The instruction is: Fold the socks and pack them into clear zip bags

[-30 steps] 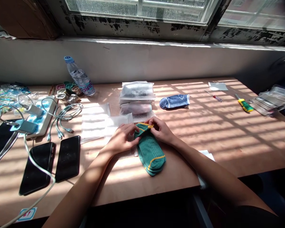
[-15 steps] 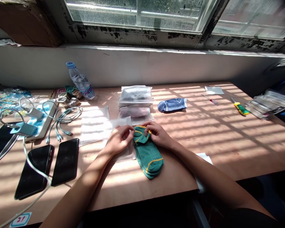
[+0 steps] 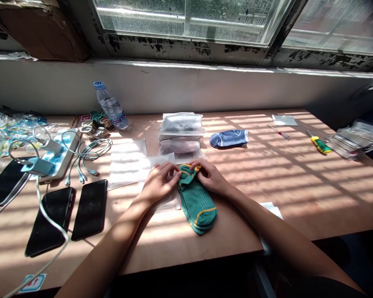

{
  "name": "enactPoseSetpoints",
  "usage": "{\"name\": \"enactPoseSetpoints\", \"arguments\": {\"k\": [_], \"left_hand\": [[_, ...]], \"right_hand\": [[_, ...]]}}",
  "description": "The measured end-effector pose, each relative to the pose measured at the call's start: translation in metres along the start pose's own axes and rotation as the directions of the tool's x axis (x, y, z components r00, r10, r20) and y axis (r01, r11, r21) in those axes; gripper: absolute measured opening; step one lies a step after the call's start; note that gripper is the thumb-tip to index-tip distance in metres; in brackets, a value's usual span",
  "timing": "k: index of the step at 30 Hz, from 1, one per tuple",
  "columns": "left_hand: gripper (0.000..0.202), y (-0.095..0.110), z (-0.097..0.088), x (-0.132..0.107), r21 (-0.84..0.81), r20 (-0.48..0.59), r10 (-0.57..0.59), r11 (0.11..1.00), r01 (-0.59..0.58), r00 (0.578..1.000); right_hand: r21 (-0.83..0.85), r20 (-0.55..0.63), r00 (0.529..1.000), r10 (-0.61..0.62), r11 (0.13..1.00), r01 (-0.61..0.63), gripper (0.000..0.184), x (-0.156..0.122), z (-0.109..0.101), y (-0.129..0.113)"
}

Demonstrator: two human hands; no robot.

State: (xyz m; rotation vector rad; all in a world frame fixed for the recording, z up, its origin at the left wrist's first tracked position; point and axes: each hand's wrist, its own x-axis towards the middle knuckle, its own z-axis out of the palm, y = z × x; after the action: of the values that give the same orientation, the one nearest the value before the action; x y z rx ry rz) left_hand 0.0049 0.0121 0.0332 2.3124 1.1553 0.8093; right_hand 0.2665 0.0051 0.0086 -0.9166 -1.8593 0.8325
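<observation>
Behind hands (image 3: pixel 158 182) (image 3: pixel 211 177) on green socks (image 3: pixel 197 203), stacked zip bags (image 3: pixel 180 124), pink cloth (image 3: pixel 178 145) inside

Strong daylight from window (image 3: pixel 186 20) at far side, panes washed out. Hard bars of sun and shadow across worktop (image 3: pixel 301 194) and sock (image 3: pixel 197 203). Glare along ledge (image 3: pixel 205 66), bowed toward edges by wide lens. Near corners dark. Little blur.
</observation>
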Motion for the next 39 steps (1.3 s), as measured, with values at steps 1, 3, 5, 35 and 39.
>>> {"name": "enactPoseSetpoints", "arguments": {"k": [1, 3, 5, 35, 39], "left_hand": [[0.022, 0.001, 0.0, 0.0, -0.004, -0.01, 0.011, 1.0, -0.011, 1.0], [0.018, 0.004, -0.001, -0.001, -0.016, -0.022, 0.026, 1.0, -0.026, 0.999], [0.017, 0.009, 0.0, -0.001, -0.053, -0.045, 0.01, 0.999, -0.012, 0.999], [0.038, 0.007, 0.0, -0.001, 0.043, 0.079, 0.003, 0.999, -0.007, 0.997], [0.034, 0.017, 0.001, -0.003, -0.081, 0.07, 0.093, 0.993, -0.087, 0.993]], "right_hand": [[0.0, -0.011, 1.0, 0.006, 1.0, -0.006, 0.042, 0.0, 0.001, 0.0], [-0.001, -0.016, 1.0, 0.011, 1.0, -0.011, 0.049, 0.0, 0.001, 0.001], [-0.008, -0.006, 1.0, 0.009, 1.0, -0.009, 0.053, 0.0, 0.002, 0.001], [0.014, 0.152, 0.986, -0.062, 0.998, 0.061, 0.053, 0.0, -0.012, -0.003], [-0.021, 0.161, 0.984, -0.08, 0.996, 0.084, 0.062, 0.0, -0.011, -0.002]]}}
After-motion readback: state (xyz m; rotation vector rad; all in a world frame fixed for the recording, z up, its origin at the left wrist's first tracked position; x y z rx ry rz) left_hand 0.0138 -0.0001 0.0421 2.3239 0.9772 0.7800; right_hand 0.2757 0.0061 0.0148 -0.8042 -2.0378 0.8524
